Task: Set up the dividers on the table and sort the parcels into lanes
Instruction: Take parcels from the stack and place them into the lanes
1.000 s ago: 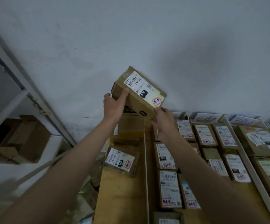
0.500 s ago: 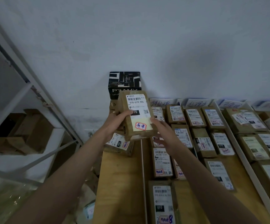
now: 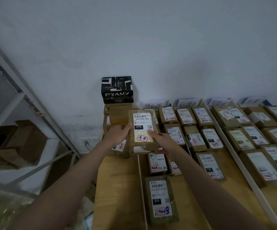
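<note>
Head view, largest first: wooden counter runs to the far wall, split into lanes by white dividers. Lanes right of the first divider are packed with labelled parcels; left lane is bare near us, with a stack at its far end topped by a black box.

Held parcel: brown carton, label up, above the far end of the first divider, so partly over both lanes. Left hand grips its left edge, thumb on top. Right hand holds the right edge, thumb on the label, fingers under. Whether it already rests on something below, can't tell.

Doing the step well, my read:
- pick the lane from the tag before lowering
- keep both hands on until it sits flat
- label stays up, long side parallel to the divider
- don't knock the divider or the far-left stack, it looks tall

Readable text:
- black box: "PRAMY"
- held parcel: "070-070-A80", black tag "070", red-outlined sticker with blue handwriting, unreadable
- near parcel: tag "010", handwritten "8"
- paper signs on the far wall: handwritten, not legible
</note>
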Tool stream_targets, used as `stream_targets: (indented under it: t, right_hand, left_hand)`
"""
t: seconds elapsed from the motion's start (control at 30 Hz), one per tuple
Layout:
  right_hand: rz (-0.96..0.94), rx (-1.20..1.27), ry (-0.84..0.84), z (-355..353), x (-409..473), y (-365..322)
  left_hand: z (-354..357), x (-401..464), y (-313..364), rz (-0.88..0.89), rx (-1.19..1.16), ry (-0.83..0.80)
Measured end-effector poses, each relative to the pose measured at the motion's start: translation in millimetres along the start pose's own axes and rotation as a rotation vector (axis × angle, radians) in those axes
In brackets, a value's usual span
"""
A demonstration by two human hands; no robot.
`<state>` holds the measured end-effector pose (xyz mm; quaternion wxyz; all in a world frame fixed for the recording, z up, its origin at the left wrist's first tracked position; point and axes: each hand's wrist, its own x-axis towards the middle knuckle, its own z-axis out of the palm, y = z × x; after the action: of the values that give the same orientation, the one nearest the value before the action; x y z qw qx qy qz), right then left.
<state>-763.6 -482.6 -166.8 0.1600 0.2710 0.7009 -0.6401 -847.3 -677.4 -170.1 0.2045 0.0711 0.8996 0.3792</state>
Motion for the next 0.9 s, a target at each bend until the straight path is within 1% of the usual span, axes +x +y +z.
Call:
stream_targets:
  t: [0.13,0.2,0.27,0.37,0.5,0.6,0.7,0.9]
  right_hand:
    - [0.008,0.037,0.111,-19,-9,17]
    - [0.001,0.054,0.157,-31,-15,25]
    - [0.004,0.078,0.204,-45,-18,35]
    - [-0.014,0.109,0.266,-67,-25,49]
    - [-0.031,0.14,0.349,-98,-43,72]
    - [0.004,0.151,0.407,-126,-55,93]
    - [-0.025,0.15,0.465,-157,-69,113]
    - [-0.002,0.198,0.48,-232,-107,160]
  left_hand:
    - [14,-8,16,0.148,0.454,0.173]
    - [25,-9,20,0.242,0.578,0.224]
    - [38,-12,24,0.343,0.648,0.267]
    - [63,-15,28,0.463,0.708,0.302]
    - [96,-21,38,0.515,0.796,0.27]
    - [124,-33,53,0.532,0.824,0.253]
    - [154,-47,74,0.536,0.84,0.247]
    - [238,-81,116,0.531,0.801,0.2]
